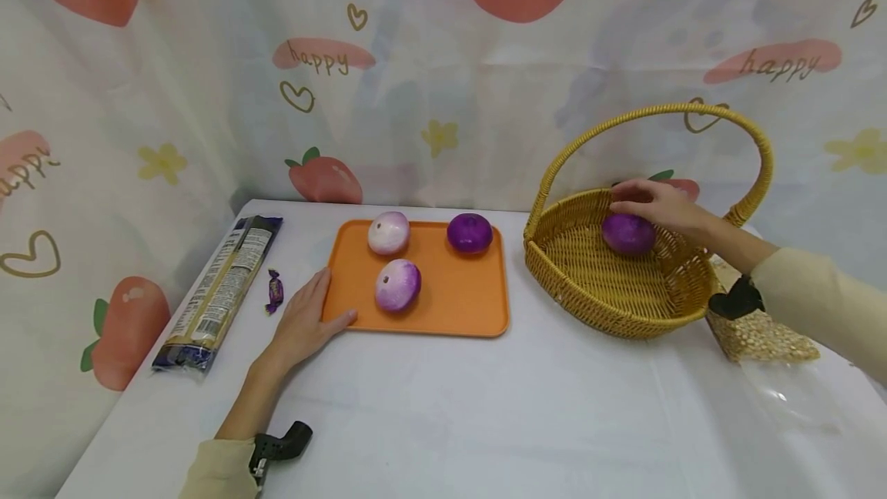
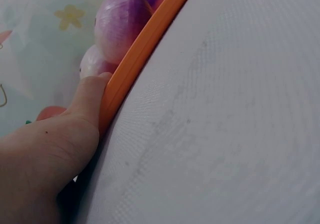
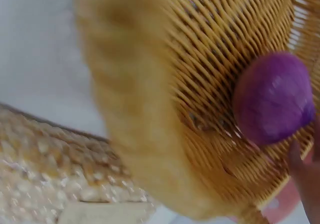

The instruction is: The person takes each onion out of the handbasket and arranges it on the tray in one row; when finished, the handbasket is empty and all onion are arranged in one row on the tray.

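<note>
In the head view my left hand (image 1: 302,319) rests at the left end of an orange tray (image 1: 457,306), fingers extended along its side and thumb on its front rim. On the tray lie two pale purple-and-white onions, one at the back (image 1: 389,233) and one nearer (image 1: 398,285), plus a dark purple onion (image 1: 470,233). My right hand (image 1: 658,205) reaches into a wicker basket (image 1: 610,314), at the top of another purple onion (image 1: 628,235). In the right wrist view its fingertips are by the onion's end (image 3: 272,99), not wrapped round it.
Left of the tray lie a long printed packet (image 1: 218,291) and a small purple wrapped candy (image 1: 274,292). A clear bag of pale grains (image 1: 762,333) stands right of the basket, whose tall handle (image 1: 658,110) arches above it. A patterned curtain (image 1: 430,91) hangs behind the white table (image 1: 485,406).
</note>
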Motion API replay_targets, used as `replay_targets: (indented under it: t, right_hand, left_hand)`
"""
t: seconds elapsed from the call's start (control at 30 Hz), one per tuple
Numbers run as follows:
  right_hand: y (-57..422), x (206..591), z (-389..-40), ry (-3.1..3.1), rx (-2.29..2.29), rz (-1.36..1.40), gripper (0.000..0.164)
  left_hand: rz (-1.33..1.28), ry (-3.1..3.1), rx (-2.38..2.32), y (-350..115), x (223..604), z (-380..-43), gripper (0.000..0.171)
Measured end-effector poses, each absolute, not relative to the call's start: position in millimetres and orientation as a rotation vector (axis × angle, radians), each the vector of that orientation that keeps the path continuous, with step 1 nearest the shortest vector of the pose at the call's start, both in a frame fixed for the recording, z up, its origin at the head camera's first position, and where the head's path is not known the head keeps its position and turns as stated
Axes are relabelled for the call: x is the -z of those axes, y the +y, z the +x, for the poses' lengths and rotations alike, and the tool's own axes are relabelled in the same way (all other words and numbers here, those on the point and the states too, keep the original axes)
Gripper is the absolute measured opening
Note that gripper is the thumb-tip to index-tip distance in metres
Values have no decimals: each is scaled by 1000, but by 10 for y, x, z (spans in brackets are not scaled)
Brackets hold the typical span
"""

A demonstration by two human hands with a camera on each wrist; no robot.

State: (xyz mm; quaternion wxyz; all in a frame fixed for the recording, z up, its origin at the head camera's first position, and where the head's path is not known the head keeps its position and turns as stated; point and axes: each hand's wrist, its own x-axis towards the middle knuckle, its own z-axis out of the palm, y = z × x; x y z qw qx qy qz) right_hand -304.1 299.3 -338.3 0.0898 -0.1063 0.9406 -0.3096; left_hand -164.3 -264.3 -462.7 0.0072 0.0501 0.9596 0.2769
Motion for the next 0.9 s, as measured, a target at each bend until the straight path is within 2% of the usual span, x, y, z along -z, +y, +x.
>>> replay_targets:
  t: [0.5, 0.9]
  right_hand:
    - [2991, 3334, -3178, 2686, 826, -454, 50]
    - [3002, 3392, -3232, 2731, 916, -340, 56]
  left_hand:
    - [159, 3005, -881, -2656, 4643, -1645, 96]
    - [147, 3009, -862, -2648, 4652, -1650, 96]
